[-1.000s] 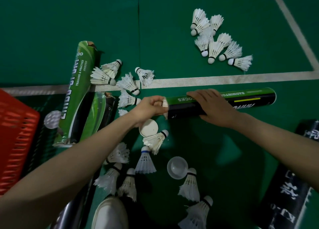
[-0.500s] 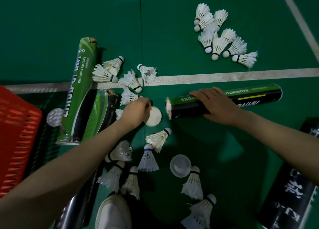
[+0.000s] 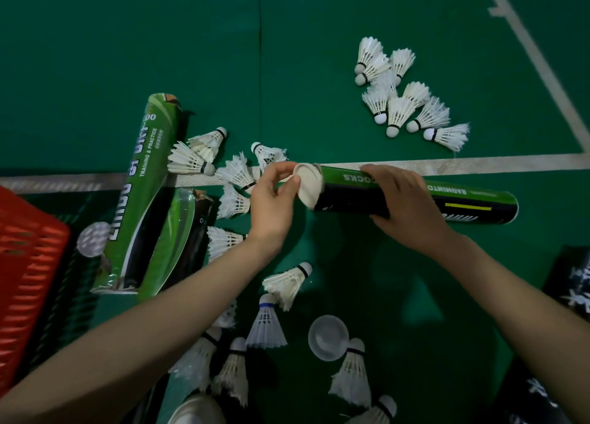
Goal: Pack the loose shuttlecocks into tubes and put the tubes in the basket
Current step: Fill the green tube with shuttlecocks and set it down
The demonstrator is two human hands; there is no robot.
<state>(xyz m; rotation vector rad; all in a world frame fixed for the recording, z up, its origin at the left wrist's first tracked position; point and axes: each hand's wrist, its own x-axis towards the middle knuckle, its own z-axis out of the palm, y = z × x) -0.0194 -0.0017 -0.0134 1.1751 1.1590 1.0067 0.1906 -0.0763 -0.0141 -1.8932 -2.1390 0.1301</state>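
- Green court flooring fills the view and is crossed by a white boundary line.
- A red plastic basket is seen at the left edge, well apart from both hands.
- A green shuttlecock tube is laid on the floor just right of the basket, with a split-open tube touching its right side.
- A green-and-black tube is held level over the white line, near the middle of the view, with its open end turned to the left.
- This tube is gripped from above by the right hand, whose fingers are curled over its top.
- A white cap is pinched between thumb and fingertips of the left hand and is set tilted against the tube's open end.
- A cluster of loose shuttlecocks is gathered beyond the line at the upper right.
- More loose ones are scattered between the green shuttlecock tube and the left hand.
- Further shuttlecocks are strewn on the floor below the arms.
- A clear round lid is laid among these, touching one of them.
- A pale round lid is tucked between basket and green shuttlecock tube.
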